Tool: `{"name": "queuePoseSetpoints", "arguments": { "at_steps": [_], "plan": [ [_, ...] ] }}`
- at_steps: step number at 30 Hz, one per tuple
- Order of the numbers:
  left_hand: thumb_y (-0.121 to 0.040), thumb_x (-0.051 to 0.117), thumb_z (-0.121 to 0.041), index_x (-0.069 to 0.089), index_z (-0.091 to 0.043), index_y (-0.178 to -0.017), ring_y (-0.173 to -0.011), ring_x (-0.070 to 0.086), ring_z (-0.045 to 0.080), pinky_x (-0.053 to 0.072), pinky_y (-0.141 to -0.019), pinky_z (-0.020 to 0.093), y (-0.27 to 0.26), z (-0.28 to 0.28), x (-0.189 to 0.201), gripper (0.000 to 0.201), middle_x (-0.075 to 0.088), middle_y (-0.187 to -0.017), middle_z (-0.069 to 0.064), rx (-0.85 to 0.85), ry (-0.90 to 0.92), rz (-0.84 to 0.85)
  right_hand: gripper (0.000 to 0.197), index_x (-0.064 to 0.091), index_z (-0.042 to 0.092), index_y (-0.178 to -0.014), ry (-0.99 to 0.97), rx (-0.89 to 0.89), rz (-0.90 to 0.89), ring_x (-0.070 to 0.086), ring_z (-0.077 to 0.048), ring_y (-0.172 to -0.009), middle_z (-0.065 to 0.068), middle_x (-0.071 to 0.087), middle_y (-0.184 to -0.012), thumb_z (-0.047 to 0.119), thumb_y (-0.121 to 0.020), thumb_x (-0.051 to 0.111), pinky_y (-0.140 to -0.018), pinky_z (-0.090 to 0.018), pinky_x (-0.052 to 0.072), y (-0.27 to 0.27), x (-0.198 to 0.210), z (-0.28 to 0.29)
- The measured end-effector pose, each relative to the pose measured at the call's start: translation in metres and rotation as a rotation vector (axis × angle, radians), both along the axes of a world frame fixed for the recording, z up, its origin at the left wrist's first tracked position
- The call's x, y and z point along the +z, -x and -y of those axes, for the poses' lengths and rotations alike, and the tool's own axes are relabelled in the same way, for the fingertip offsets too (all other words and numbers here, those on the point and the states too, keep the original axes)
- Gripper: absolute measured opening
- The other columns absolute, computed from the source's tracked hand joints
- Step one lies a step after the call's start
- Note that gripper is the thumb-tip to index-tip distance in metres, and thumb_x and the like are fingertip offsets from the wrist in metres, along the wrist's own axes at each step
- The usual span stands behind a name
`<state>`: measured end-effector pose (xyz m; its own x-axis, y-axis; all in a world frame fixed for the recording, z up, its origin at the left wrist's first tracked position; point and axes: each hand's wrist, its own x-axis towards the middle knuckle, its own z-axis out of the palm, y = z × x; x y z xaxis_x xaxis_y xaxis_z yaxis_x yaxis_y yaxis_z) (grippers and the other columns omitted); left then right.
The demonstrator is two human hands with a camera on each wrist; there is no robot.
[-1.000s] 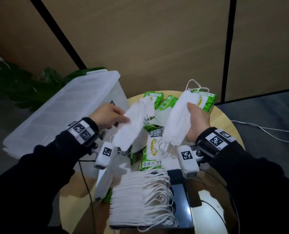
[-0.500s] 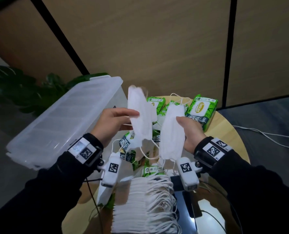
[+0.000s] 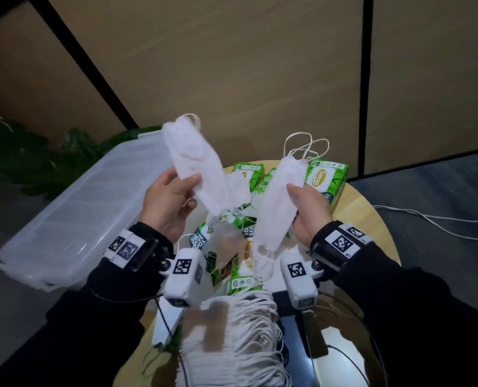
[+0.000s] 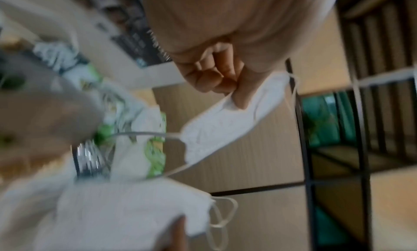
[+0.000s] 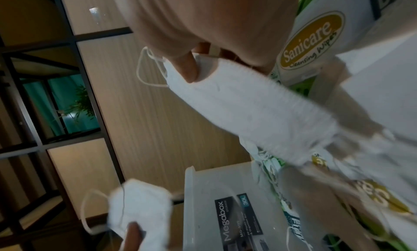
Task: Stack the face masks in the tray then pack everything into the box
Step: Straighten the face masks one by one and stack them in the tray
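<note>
Both masks raised since prev; left mask (image 3: 196, 163) & right mask (image 3: 279, 202) upright, tilted.

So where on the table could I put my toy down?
Bare wood shows on the round table at its right edge, beside the right-hand wipes pack. The middle is crowded with wipes packs and loose masks, and the near edge holds the mask stack.
</note>
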<state>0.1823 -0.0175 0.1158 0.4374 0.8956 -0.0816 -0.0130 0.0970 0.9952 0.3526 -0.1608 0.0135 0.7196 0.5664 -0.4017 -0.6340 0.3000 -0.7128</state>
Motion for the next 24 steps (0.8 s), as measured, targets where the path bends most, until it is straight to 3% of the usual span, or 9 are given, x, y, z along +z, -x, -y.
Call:
{"name": "queuePoseSetpoints", "arguments": {
  "at_steps": [2, 3, 7, 11, 15, 19, 22, 24],
  "plan": [
    [-0.091, 0.074, -0.012, 0.068, -0.011, -0.100, -0.059, 0.062, 0.006, 0.052, -0.048, 0.017, -0.001, 0.014, 0.000, 0.011, 0.072, -0.080, 0.003, 0.014, 0.304, 0.143, 0.014, 0.068, 0.014, -0.099, -0.045, -0.016, 0.013, 0.070, -0.021, -0.083, -0.010, 0.074, -0.102, 0.005, -0.102, 0.057, -0.072, -0.030, 0.059, 0.001, 0.003, 0.000],
    [-0.091, 0.074, -0.014, 0.067, -0.010, -0.094, -0.058, 0.065, 0.007, 0.055, -0.050, 0.016, -0.002, 0.024, -0.003, 0.009, 0.071, -0.074, 0.003, 0.001, 0.409, 0.190, 0.013, 0.067, 0.013, -0.098, -0.055, -0.019, 0.023, 0.068, -0.022, -0.084, -0.010, 0.071, -0.098, 0.005, -0.101, 0.058, -0.071, -0.031, 0.059, 0.001, 0.005, 0.001],
    [-0.090, 0.073, -0.009, 0.069, -0.004, -0.091, -0.062, 0.073, 0.013, 0.061, -0.055, 0.021, -0.023, 0.078, -0.031, 0.007, 0.074, -0.080, 0.013, -0.065, 0.646, 0.297, 0.010, 0.060, 0.007, -0.094, -0.137, -0.057, -0.015, 0.068, -0.023, -0.076, -0.012, 0.068, -0.086, -0.002, -0.098, 0.062, -0.069, -0.038, 0.064, 0.006, 0.006, 0.001],
    [-0.091, 0.073, -0.007, 0.071, -0.003, -0.094, -0.062, 0.074, 0.012, 0.059, -0.049, 0.022, -0.053, 0.103, -0.057, 0.005, 0.076, -0.080, 0.009, -0.057, 0.582, 0.229, 0.021, 0.066, 0.001, -0.107, -0.263, -0.035, 0.023, 0.070, -0.024, -0.066, -0.015, 0.074, -0.085, -0.011, -0.095, 0.055, -0.056, -0.031, 0.059, 0.015, 0.000, -0.003],
    [-0.087, 0.079, -0.007, 0.073, -0.004, -0.103, -0.058, 0.068, 0.009, 0.054, -0.046, 0.020, -0.065, 0.094, -0.068, 0.017, 0.076, -0.081, 0.007, 0.044, 0.411, 0.129, 0.028, 0.070, 0.000, -0.107, -0.313, 0.043, 0.029, 0.075, -0.024, -0.071, -0.015, 0.077, -0.088, -0.018, -0.089, 0.058, -0.062, -0.032, 0.062, 0.018, 0.004, 0.004],
    [-0.086, 0.081, -0.010, 0.073, -0.002, -0.110, -0.058, 0.067, 0.010, 0.051, -0.045, 0.021, -0.065, 0.083, -0.073, 0.027, 0.076, -0.085, 0.007, 0.099, 0.325, 0.086, 0.046, 0.058, -0.011, -0.126, -0.291, 0.110, 0.041, 0.071, -0.024, -0.074, -0.020, 0.072, -0.093, -0.021, -0.082, 0.062, -0.065, -0.028, 0.060, 0.024, 0.007, 0.004],
    [-0.085, 0.082, -0.009, 0.071, 0.001, -0.107, -0.057, 0.067, 0.011, 0.053, -0.047, 0.022, -0.064, 0.075, -0.072, 0.026, 0.075, -0.080, 0.008, 0.125, 0.328, 0.085, 0.058, 0.052, 0.005, -0.133, -0.373, 0.159, 0.018, 0.066, -0.024, -0.073, -0.019, 0.068, -0.093, -0.020, -0.081, 0.067, -0.066, -0.031, 0.057, 0.025, 0.012, 0.003],
    [-0.085, 0.082, -0.009, 0.072, -0.002, -0.105, -0.057, 0.067, 0.011, 0.054, -0.049, 0.023, -0.062, 0.073, -0.071, 0.024, 0.074, -0.078, 0.005, 0.110, 0.326, 0.077, 0.052, 0.052, 0.009, -0.133, -0.400, 0.171, -0.023, 0.067, -0.027, -0.076, -0.017, 0.070, -0.095, -0.010, -0.087, 0.069, -0.064, -0.032, 0.061, 0.024, 0.014, 0.002]
  ]
}}
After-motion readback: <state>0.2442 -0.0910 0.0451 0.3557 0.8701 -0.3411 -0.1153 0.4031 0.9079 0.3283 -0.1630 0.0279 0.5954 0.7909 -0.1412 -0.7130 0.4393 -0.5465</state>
